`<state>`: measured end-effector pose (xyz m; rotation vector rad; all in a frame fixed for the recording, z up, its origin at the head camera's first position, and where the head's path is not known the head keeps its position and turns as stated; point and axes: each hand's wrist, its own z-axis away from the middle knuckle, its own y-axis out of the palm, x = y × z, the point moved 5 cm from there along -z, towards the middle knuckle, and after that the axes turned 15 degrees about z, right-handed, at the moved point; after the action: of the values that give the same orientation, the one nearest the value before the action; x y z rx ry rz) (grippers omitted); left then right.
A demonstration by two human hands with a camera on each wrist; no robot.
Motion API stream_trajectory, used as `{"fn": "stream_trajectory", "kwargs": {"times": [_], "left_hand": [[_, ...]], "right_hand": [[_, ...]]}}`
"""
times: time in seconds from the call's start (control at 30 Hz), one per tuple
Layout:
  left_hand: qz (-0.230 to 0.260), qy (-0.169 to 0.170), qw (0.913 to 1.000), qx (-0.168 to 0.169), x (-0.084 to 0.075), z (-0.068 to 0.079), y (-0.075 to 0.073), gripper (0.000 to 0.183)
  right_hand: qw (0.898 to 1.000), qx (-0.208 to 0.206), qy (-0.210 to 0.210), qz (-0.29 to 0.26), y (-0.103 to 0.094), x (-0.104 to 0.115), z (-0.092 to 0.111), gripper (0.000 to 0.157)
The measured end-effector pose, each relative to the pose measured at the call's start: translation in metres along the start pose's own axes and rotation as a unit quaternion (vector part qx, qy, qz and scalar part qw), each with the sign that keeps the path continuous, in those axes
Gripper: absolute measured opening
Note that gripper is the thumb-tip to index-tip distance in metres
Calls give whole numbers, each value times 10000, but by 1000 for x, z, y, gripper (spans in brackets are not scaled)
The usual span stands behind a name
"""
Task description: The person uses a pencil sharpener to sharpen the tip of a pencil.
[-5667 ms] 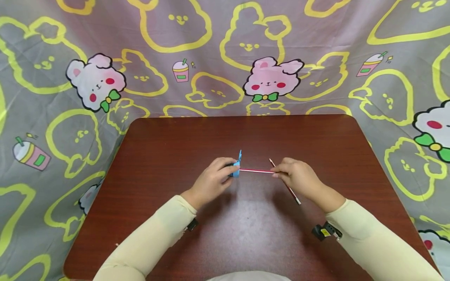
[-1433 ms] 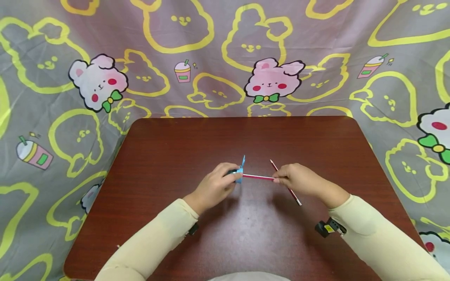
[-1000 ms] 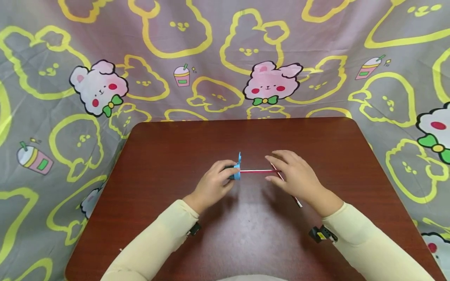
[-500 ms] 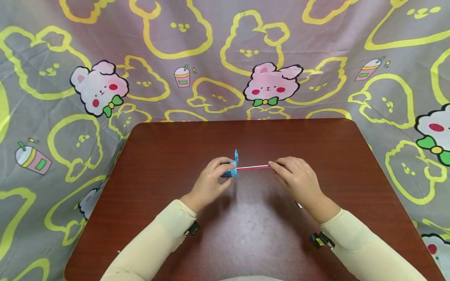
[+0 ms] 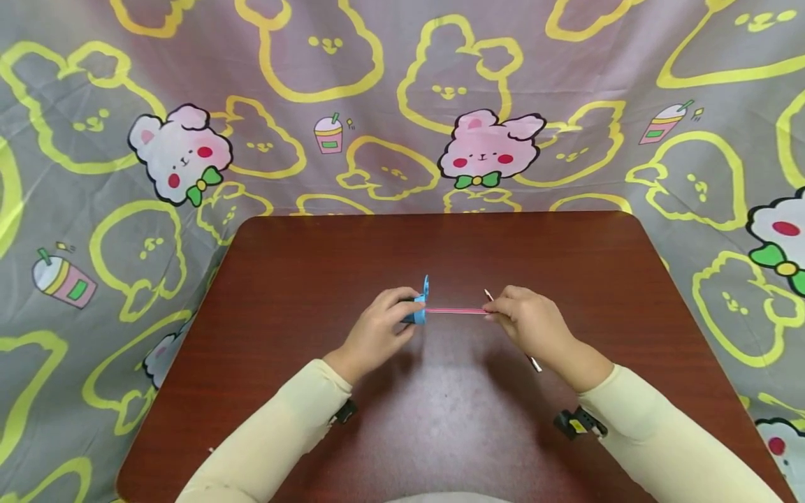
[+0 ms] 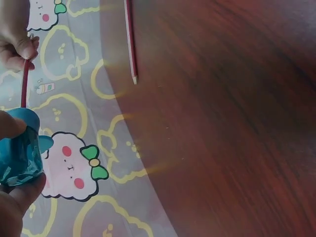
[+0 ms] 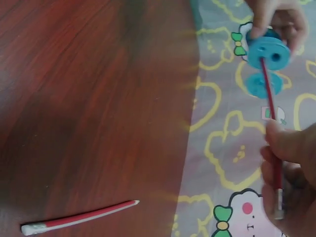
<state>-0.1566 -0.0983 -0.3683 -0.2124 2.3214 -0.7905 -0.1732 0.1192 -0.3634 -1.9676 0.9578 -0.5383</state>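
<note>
We see the R hand (image 5: 531, 318), fingers spread approx. 1 sec. ago, now pinching the red-and-white pencil (image 5: 455, 311) again; we judge it a reset grip for twisting. The pencil's far end sits in the two-hole blue sharpener (image 7: 282, 48), gripped by the L hand (image 5: 380, 321) above the surface (image 5: 409, 244). Point hidden inside; 2nd pencil (image 7: 86, 216) part-blocked in head view.

Cream sleeves (image 5: 270, 429), black wrist cameras (image 5: 569, 424)
</note>
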Motion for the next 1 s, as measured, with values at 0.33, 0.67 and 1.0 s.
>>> {"fn": "stream_trajectory", "kwargs": {"times": [0.33, 0.67, 1.0], "left_hand": [[-320, 700, 9969, 153, -4, 5, 3, 31], [-333, 1148, 9928, 91, -12, 2, 0, 23], [-330, 1144, 9926, 233, -10, -4, 3, 22]], "right_hand": [[9552, 2527, 445, -1474, 14, -12, -10, 10], [9355, 2884, 374, -2009, 14, -15, -10, 4], [9237, 3208, 443, -2048, 18, -19, -4, 9]]}}
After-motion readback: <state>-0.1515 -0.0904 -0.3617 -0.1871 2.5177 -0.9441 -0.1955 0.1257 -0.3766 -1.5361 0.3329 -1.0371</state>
